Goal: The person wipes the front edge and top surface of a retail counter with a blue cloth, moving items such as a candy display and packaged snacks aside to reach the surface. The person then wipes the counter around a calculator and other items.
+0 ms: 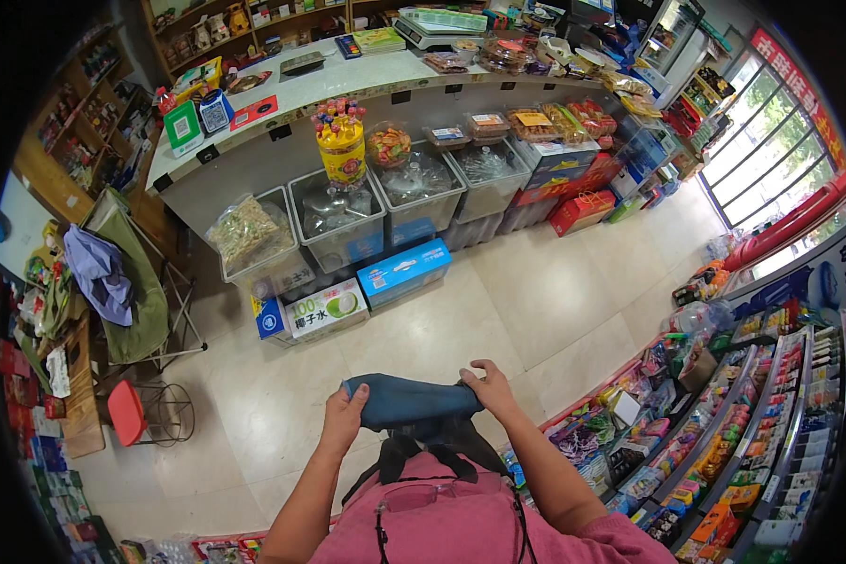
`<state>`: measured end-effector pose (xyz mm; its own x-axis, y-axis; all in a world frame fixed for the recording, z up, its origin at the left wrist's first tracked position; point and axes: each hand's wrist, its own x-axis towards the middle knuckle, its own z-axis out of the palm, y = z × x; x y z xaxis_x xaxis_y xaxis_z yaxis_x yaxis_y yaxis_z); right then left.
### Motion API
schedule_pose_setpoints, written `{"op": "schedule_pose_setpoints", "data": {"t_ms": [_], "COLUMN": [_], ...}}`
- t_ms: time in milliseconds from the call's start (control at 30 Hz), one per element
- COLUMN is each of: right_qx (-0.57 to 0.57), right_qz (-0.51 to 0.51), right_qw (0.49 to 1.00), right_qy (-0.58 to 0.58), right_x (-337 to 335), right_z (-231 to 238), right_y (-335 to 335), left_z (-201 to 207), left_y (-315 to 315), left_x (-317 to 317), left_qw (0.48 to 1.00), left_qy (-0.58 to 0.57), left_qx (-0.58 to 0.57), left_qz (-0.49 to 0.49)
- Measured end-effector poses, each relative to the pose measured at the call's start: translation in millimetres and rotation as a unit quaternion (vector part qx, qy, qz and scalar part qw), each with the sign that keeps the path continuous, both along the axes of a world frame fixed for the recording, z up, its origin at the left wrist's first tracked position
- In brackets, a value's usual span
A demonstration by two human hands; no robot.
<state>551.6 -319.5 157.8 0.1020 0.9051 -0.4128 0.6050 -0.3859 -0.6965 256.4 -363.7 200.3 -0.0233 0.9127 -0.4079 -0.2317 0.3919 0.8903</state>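
Note:
A dark blue piece of cloth point(409, 399) stretches between my two hands in front of my pink top. My left hand point(346, 415) grips its left end, the thumb lying on top. At the other end, my right hand point(491, 387) has its fingers curled at the cloth's edge, with the index finger raised a little. The fingers under the cloth are hidden on both sides. Dark straps point(451, 462) hang just below the cloth, against my body.
Ahead is a long counter point(329, 86), with grey plastic bins point(343, 249) and drink cartons point(404, 274) along its foot. Packed snack shelves point(724, 423) curve around on the right. A red stool point(127, 414) and a green folding chair point(139, 324) stand at left.

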Motion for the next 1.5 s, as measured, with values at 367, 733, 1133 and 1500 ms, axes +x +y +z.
{"op": "schedule_pose_setpoints", "data": {"t_ms": [367, 733, 1133, 1500], "right_qx": [-0.088, 0.015, 0.146, 0.086], "right_qz": [0.29, -0.331, -0.14, 0.111], "right_qw": [0.949, 0.773, 0.963, 0.987], "right_qy": [0.087, 0.541, 0.181, 0.084], "right_x": [-21.2, 38.2, 43.5, 39.8], "right_z": [-38.7, -49.5, -3.8, 33.7], "right_y": [-9.7, 7.5, 14.1, 21.2], "left_z": [78.7, 39.3, -22.9, -7.2], "left_y": [-14.2, -0.9, 9.4, 16.5], "left_x": [32.1, -24.0, -52.1, -67.5], "left_qw": [0.958, 0.986, 0.978, 0.908], "left_qy": [0.177, 0.128, 0.195, 0.389], "left_qx": [0.123, 0.07, -0.045, 0.056], "left_qz": [-0.19, -0.077, 0.052, -0.148]}}
